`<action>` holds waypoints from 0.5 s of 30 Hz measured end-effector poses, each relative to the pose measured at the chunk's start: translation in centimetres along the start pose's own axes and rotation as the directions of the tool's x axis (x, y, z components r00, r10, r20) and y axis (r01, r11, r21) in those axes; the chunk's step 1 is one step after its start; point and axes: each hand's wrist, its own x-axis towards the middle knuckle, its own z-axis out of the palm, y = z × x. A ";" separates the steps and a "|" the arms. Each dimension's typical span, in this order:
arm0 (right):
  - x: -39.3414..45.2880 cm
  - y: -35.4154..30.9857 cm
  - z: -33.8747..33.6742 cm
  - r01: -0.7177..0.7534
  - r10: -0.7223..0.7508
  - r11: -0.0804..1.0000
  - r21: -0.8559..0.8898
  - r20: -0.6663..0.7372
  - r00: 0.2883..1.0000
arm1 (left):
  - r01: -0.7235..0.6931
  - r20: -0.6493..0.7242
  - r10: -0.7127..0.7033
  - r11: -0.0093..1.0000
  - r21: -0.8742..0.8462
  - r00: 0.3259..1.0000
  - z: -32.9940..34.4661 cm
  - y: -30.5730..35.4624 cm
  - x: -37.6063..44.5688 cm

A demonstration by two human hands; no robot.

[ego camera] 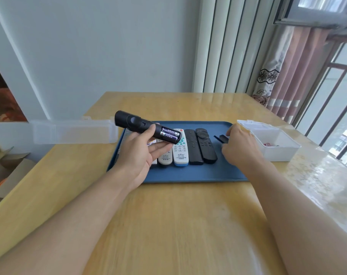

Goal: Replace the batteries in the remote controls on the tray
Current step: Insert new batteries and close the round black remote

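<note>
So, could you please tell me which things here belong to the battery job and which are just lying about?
Job:
black remote with two batteries, in left hand
battery cover at right hand
remotes on tray
white box

Lying about:
clear case
cardboard boxes

Both bare forearms are reaching forward from the lower edge of the view. The left hand (143, 153) is turning palm-up, its thumb and curled fingers gripping a black cylindrical remote control (146, 127) raised in the air. The right hand (240, 144) is lying knuckles-up, its fingertips pinching a small black battery cover (221, 138).
</note>
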 end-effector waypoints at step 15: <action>-4.0 -5.5 -0.6 0.155 -0.379 0.491 0.857 0.050 0.924 | -0.032 0.183 0.017 0.996 0.081 0.983 -0.2 -0.2 -0.4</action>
